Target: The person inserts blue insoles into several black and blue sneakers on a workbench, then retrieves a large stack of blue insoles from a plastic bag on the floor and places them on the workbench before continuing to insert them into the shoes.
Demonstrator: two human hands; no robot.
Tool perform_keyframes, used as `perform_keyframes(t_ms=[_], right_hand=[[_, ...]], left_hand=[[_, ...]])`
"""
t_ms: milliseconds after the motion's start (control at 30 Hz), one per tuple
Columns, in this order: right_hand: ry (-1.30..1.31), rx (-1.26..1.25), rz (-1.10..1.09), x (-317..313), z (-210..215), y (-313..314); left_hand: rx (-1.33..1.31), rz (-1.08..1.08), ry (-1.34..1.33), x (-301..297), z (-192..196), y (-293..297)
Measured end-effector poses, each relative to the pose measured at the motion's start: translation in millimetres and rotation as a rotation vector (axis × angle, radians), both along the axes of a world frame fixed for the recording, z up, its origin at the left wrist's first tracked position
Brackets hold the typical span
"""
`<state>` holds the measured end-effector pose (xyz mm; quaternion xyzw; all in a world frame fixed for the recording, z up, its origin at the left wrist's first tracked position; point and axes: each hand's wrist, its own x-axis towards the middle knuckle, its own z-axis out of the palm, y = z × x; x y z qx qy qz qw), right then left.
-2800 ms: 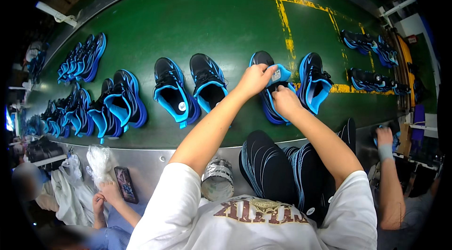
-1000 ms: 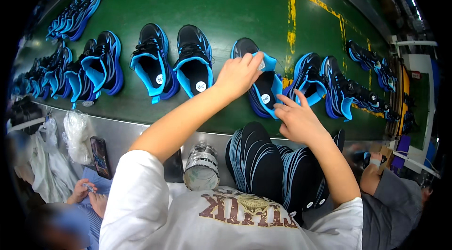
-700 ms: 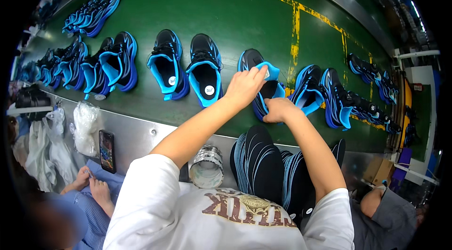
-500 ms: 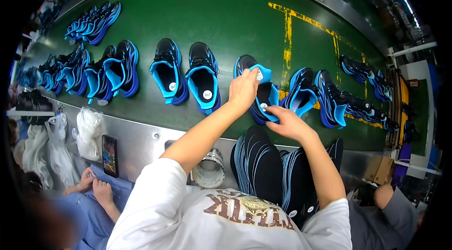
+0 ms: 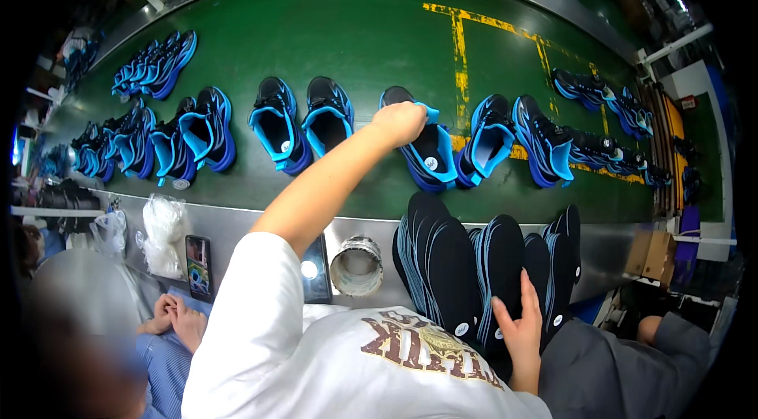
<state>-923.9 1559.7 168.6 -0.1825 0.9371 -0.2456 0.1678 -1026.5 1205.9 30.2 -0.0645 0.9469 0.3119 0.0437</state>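
Note:
My left hand (image 5: 403,122) is closed on the tongue of a black-and-blue sneaker (image 5: 439,176) on the green belt. A black insole with a round white sticker (image 5: 431,162) lies inside that sneaker. Close to my body, my right hand (image 5: 521,332) rests over the near ends of the stacked black insoles, thumb and fingers stretched apart. One large insole stack (image 5: 446,261) is to its left and another stack (image 5: 562,261) to its right, with a narrower stack (image 5: 502,249) between them. The hand's underside does not show.
More sneakers stand along the green belt (image 5: 332,32), with a pair (image 5: 275,131) to the left and another sneaker (image 5: 541,142) to the right. A tape roll (image 5: 357,265), a phone (image 5: 199,265) and plastic bags (image 5: 163,237) lie on the metal ledge. People sit on both sides.
My right hand has left the sneaker and come back to the insole stacks. My left hand keeps its hold on the sneaker. The view has shifted slightly.

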Motion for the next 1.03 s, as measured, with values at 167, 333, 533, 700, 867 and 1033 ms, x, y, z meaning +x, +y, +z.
perform_keyframes(t_ms=[167, 333, 533, 700, 867, 1033], right_hand=[[-0.12, 0.107, -0.078, 17, 11, 2], [-0.075, 0.136, -0.032, 10, 21, 17], [0.255, 0.03, -0.053, -51, 20, 30], [0.081, -0.26, -0.248, -112, 10, 23], [-0.426, -0.534, -0.326, -162, 2, -14], [-0.907, -0.464, -0.294, -182, -8, -57]], left_hand=[[0.741, 0.173, -0.087, 4, 25, 11], [1.337, 0.343, -0.082, -13, 53, 16], [0.735, 0.184, 0.139, -46, 33, 60], [0.078, -0.068, -0.007, -62, 37, 86], [-0.039, -0.197, 0.07, -93, 6, 91], [0.105, -0.028, 0.0, -102, 7, 77]])
